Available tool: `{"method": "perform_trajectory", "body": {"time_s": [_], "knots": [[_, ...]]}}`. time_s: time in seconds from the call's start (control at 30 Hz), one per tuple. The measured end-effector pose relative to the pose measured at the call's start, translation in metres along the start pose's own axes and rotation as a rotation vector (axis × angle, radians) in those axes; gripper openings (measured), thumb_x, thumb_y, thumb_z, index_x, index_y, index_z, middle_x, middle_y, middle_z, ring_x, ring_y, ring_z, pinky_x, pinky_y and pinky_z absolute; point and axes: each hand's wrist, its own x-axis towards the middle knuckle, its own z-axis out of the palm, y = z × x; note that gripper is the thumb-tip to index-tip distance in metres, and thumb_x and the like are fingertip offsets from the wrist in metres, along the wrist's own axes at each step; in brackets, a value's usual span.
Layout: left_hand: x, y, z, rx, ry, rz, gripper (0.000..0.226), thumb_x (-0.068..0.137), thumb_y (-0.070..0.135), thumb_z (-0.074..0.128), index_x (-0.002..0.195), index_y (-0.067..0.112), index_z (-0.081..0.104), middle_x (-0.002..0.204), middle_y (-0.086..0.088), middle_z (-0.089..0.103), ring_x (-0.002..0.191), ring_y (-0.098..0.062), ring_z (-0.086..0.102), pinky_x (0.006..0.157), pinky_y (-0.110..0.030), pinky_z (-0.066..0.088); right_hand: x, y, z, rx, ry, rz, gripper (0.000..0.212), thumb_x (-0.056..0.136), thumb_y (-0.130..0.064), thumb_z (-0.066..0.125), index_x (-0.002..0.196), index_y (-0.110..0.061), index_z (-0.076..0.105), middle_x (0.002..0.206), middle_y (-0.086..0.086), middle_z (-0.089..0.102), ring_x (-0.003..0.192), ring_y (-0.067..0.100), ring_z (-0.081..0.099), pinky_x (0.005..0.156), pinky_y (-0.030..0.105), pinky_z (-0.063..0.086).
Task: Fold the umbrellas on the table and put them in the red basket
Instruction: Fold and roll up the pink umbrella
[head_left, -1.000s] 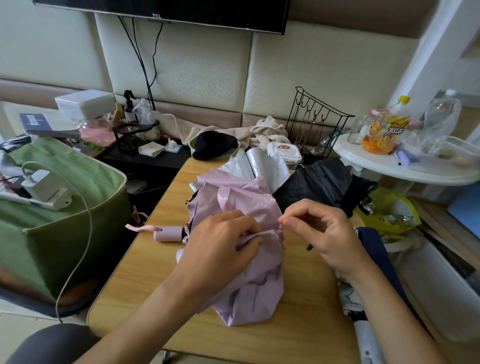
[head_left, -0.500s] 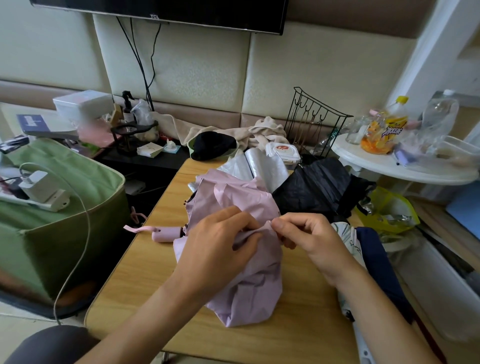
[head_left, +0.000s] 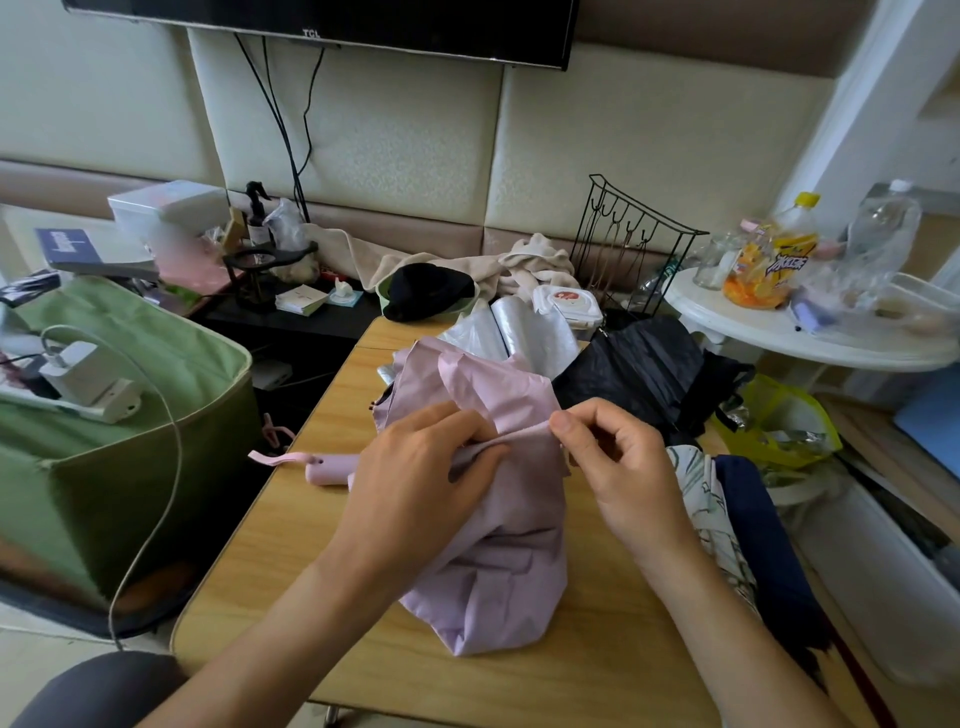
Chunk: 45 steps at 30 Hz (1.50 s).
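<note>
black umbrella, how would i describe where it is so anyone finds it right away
Start at the wooden table. At its far right corner, behind the pink umbrella, lies the black umbrella. It is the only crinkly all-black fabric lying on the tabletop.

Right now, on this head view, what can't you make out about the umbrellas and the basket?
- Red basket: none visible in the head view.
- Pink umbrella: ribs and shaft hidden by its canopy and the left hand.
- Black umbrella: its near end is behind the right hand.
- Navy umbrella: partly hidden by the right forearm.
</note>
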Motion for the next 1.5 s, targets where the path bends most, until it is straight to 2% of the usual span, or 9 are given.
{"method": "perform_trajectory", "body": {"time_s": [0.1, 0.23, 0.53, 0.67, 0.8, 1.03, 1.23, 1.37, 1.5], "knots": [[0.001, 0.001, -0.005, 0.014, 0.012, 0.037, 0.019, 0.096, 0.042, 0.059, 0.089, 0.029, 0.071, 0.085, 0.015, 0.062, 0.078, -0.006, 0.059, 0.065, -0.030, 0.048, -0.001, 0.002, -0.002, 0.010, 0.003, -0.086, 0.022, 0.098, -0.037, 0.066, 0.093, -0.015, 0.065, 0.086, 0.001, 0.065, 0.081, 0.024, 0.064, 0.076, 0.054, 0.054], [0.002, 0.004, -0.006, 0.056, 0.010, 0.157, 0.019, 0.098, 0.037, 0.063, 0.090, 0.022, 0.072, 0.086, 0.010, 0.064, 0.080, -0.010, 0.060, 0.070, -0.032, 0.049, 0.001, -0.002, -0.012, -0.065, -0.245, -0.154, 0.039, 0.090, -0.035, 0.079, 0.124, -0.021, 0.065, 0.119, -0.002, 0.067, 0.115, 0.025, 0.063, 0.095, 0.039, 0.054], [0.021, -0.016, -0.040, 0.016, 0.416, -0.230, 0.044, 0.102, 0.040, 0.039, 0.074, 0.010, 0.054, 0.073, 0.002, 0.054, 0.071, -0.022, 0.050, 0.065, -0.037, 0.031, 0.008, 0.005, -0.005, 0.182, 0.011, 0.116, 0.005, 0.094, -0.013, 0.074, 0.090, -0.012, 0.072, 0.080, 0.012, 0.069, 0.071, 0.026, 0.064, 0.067, 0.042, 0.055], [0.022, -0.039, -0.055, -0.239, 0.005, -0.489, 0.085, 0.090, 0.080, 0.022, 0.062, 0.016, 0.070, 0.062, -0.002, 0.070, 0.058, -0.017, 0.065, 0.064, -0.036, 0.045, 0.013, 0.008, 0.000, 0.230, 0.051, 0.208, 0.009, 0.097, -0.013, 0.070, 0.091, -0.008, 0.068, 0.078, 0.009, 0.064, 0.070, 0.023, 0.059, 0.066, 0.038, 0.052], [0.017, -0.040, -0.053, -0.481, -0.407, -0.421, 0.056, 0.090, 0.069, 0.061, 0.095, 0.016, 0.077, 0.088, -0.002, 0.077, 0.083, -0.017, 0.074, 0.077, -0.038, 0.060, 0.015, 0.008, 0.001, 0.226, 0.030, 0.199, 0.006, 0.097, -0.014, 0.070, 0.094, -0.009, 0.069, 0.084, 0.002, 0.066, 0.080, 0.015, 0.061, 0.075, 0.034, 0.052], [0.021, -0.050, -0.058, -0.742, -0.148, -0.330, 0.014, 0.084, 0.019, 0.076, 0.091, 0.008, 0.079, 0.087, -0.011, 0.078, 0.080, -0.018, 0.075, 0.068, -0.023, 0.058, 0.015, -0.001, -0.012, 0.251, -0.112, 0.085, 0.018, 0.083, -0.018, 0.075, 0.093, -0.004, 0.070, 0.083, 0.005, 0.069, 0.077, 0.017, 0.064, 0.066, 0.023, 0.055], [0.012, -0.036, -0.044, -0.175, 0.358, -0.078, 0.029, 0.094, 0.024, 0.068, 0.073, 0.013, 0.052, 0.065, -0.002, 0.049, 0.058, -0.017, 0.045, 0.054, -0.031, 0.038, 0.014, 0.011, -0.003, 0.032, -0.024, 0.060, 0.006, 0.093, -0.012, 0.076, 0.091, -0.015, 0.071, 0.085, 0.003, 0.071, 0.079, 0.020, 0.068, 0.073, 0.030, 0.056], [-0.005, 0.002, -0.033, -0.220, -0.195, 0.433, 0.030, 0.095, 0.031, 0.067, 0.071, 0.017, 0.055, 0.072, 0.013, 0.045, 0.065, -0.002, 0.043, 0.061, -0.016, 0.033, 0.012, 0.017, 0.006, -0.109, 0.012, 0.032, 0.010, 0.093, -0.015, 0.076, 0.087, -0.022, 0.071, 0.087, -0.005, 0.071, 0.083, 0.013, 0.068, 0.076, 0.021, 0.052], [-0.040, -0.010, 0.016, 0.232, -0.679, 0.387, 0.069, 0.064, 0.074, 0.077, 0.110, 0.030, 0.053, 0.109, 0.014, 0.049, 0.101, -0.009, 0.051, 0.084, -0.027, 0.044, 0.011, 0.023, 0.010, -0.217, 0.047, -0.007, 0.014, 0.092, -0.019, 0.077, 0.084, -0.028, 0.070, 0.084, -0.004, 0.066, 0.078, 0.013, 0.062, 0.071, 0.018, 0.046]]}}
